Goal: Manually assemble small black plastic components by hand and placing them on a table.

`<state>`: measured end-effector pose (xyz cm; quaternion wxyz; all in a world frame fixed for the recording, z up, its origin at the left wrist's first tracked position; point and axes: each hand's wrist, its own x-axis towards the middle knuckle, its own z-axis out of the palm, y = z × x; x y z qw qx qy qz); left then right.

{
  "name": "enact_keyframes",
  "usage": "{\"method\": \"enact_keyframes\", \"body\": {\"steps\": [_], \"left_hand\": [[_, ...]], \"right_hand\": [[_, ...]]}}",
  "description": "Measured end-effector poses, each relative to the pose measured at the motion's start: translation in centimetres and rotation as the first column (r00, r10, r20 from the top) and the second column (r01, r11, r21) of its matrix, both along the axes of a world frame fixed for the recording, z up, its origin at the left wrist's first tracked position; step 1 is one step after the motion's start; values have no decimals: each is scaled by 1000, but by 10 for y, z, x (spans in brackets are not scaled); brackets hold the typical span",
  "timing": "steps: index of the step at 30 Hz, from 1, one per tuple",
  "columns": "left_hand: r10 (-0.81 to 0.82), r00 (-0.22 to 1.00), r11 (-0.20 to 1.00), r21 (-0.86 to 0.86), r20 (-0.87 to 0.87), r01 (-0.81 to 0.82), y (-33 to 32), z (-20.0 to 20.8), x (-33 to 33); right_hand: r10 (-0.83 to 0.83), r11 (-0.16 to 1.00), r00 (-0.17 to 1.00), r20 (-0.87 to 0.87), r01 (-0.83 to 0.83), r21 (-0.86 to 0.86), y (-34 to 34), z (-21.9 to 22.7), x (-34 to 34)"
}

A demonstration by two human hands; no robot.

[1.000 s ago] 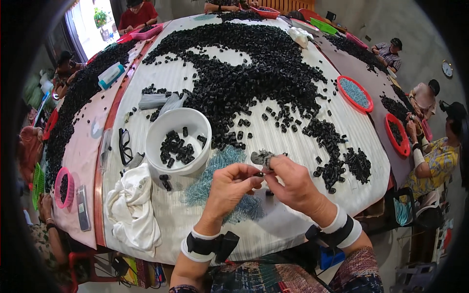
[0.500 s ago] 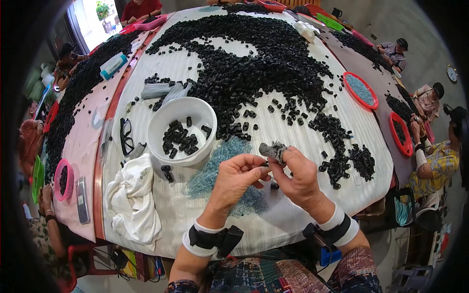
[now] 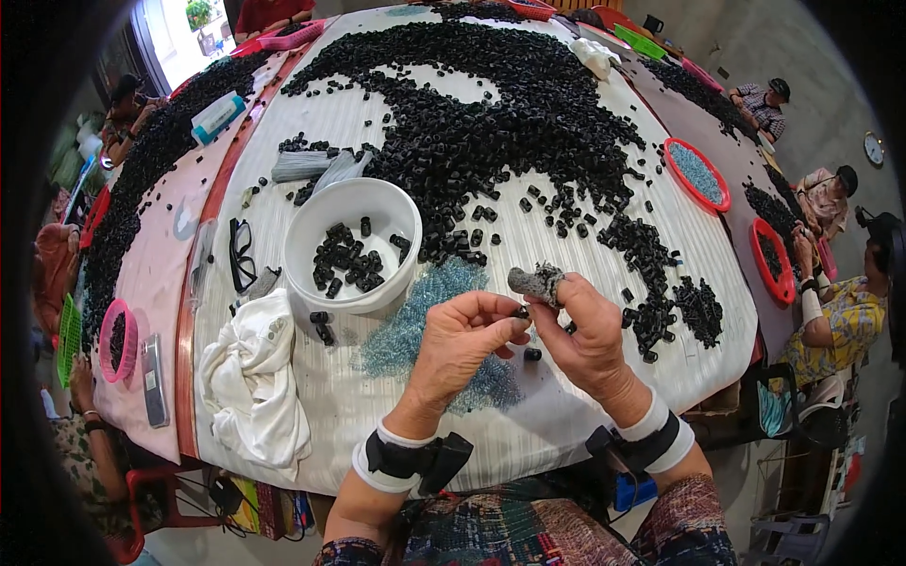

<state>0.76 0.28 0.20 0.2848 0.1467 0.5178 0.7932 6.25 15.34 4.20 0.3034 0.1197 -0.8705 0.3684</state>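
Note:
My left hand [image 3: 458,344] pinches a small black part [image 3: 521,312] between thumb and fingertips. Against it from the other side come the curled fingers of my right hand [image 3: 587,332], with the thumb at the part. A grey cloth finger cover [image 3: 534,282] with a frayed edge appears to be on my right index finger. Just beneath my hands lies one loose black cylinder [image 3: 532,355]. A heap of small clear bluish pieces [image 3: 415,321] spreads beside and behind my left hand. The white bowl [image 3: 404,274] up to the left holds several black cylinders.
A large pile of black cylinders [image 3: 510,141] covers the table's far half, with a smaller cluster [image 3: 698,311] at right. Left of the bowl are eyeglasses [image 3: 243,255], grey bundled strips [image 3: 302,165] and a white cloth [image 3: 250,387]. Co-workers sit at both side tables with coloured baskets.
My hands stay together in nearly the same spot; the right one and its grey finger cover have shifted slightly right. The small black part shows more clearly between the fingertips.

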Motion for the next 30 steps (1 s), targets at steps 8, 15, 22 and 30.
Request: {"method": "enact_keyframes", "body": {"steps": [8, 15, 22, 30], "left_hand": [[7, 1000, 1000, -21, -19, -7, 0, 4, 1], [-22, 1000, 999, 41, 16, 21, 2, 1, 2], [59, 994, 998, 24, 88, -61, 1, 3, -3], [100, 989, 995, 18, 105, -103, -2, 3, -3]], "right_hand": [[-37, 999, 999, -14, 37, 24, 0, -8, 6], [39, 993, 996, -78, -29, 116, 5, -13, 9], [-241, 971, 967, 79, 240, 21, 42, -9, 15], [-250, 961, 957, 151, 226, 156, 69, -31, 6]]}}
